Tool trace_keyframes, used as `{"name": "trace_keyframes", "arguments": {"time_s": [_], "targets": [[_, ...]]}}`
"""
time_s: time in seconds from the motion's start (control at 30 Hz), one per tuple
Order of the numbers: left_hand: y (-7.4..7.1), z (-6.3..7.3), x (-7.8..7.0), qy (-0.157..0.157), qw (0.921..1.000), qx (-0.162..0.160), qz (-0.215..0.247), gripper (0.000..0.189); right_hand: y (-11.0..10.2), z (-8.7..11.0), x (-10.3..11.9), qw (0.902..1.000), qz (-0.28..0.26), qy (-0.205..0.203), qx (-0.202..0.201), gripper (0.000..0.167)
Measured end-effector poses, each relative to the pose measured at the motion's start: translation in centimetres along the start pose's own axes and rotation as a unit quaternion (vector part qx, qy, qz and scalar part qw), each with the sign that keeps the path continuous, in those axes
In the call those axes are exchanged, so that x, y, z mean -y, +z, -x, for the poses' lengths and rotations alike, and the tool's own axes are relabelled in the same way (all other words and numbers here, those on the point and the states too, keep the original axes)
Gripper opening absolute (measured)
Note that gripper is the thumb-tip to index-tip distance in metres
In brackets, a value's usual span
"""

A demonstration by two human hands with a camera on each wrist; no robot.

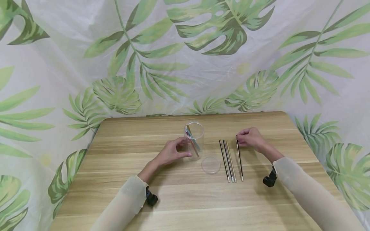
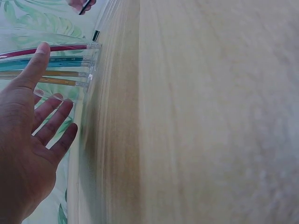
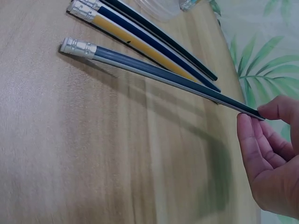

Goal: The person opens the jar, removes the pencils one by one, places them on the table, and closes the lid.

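My left hand (image 1: 170,152) is at the left side of a clear plastic jar (image 1: 198,155), thumb in front and fingers by its far side. The left wrist view shows these fingers spread and fairly straight, thumb (image 2: 36,65) against the jar. Several pencils lean inside, among them a red pencil (image 2: 67,48) and a teal pencil (image 2: 65,63). My right hand (image 1: 251,138) pinches a dark striped pencil (image 1: 239,157) by its far end, between thumb and fingertips. That pencil slants down toward the table, its silver-capped end (image 3: 77,47) lowest; whether it touches the wood, I cannot tell.
Between the hands, a black pencil (image 3: 159,37), a dark blue pencil (image 3: 154,49) and a yellow pencil (image 3: 140,45) lie side by side on the wooden table (image 1: 179,205). A clear round lid (image 1: 210,165) lies before the jar. Leaf-patterned cloth (image 1: 162,64) hangs behind the table.
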State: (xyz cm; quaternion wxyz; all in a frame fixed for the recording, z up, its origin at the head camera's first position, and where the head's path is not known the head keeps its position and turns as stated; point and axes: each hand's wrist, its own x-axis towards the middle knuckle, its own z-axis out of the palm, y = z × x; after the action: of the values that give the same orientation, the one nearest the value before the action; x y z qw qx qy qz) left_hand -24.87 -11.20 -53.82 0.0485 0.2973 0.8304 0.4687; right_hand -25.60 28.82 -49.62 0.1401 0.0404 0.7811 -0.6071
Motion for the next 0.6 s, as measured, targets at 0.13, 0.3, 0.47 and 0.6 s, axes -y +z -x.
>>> {"name": "trace_keyframes", "arguments": {"time_s": [0.13, 0.3, 0.47, 0.6], "targets": [[0.0, 0.0, 0.0, 0.002, 1.0, 0.0, -0.001, 0.065, 0.1, -0.4, -0.7, 0.9999, 0.004, 0.011, 0.001, 0.03], [0.0, 0.0, 0.0, 0.003, 1.0, 0.0, -0.001, 0.065, 0.3, -0.6, -1.4, 0.9996, 0.017, 0.02, -0.004, 0.031], [0.0, 0.0, -0.1, 0.002, 1.0, 0.0, 0.001, 0.065, 0.8, -0.7, -1.6, 0.999, 0.03, 0.029, -0.012, 0.03], [0.0, 0.0, -0.1, 0.001, 1.0, 0.0, 0.002, 0.065, 1.1, -0.9, -1.7, 0.9987, 0.031, 0.035, -0.019, 0.029]]}}
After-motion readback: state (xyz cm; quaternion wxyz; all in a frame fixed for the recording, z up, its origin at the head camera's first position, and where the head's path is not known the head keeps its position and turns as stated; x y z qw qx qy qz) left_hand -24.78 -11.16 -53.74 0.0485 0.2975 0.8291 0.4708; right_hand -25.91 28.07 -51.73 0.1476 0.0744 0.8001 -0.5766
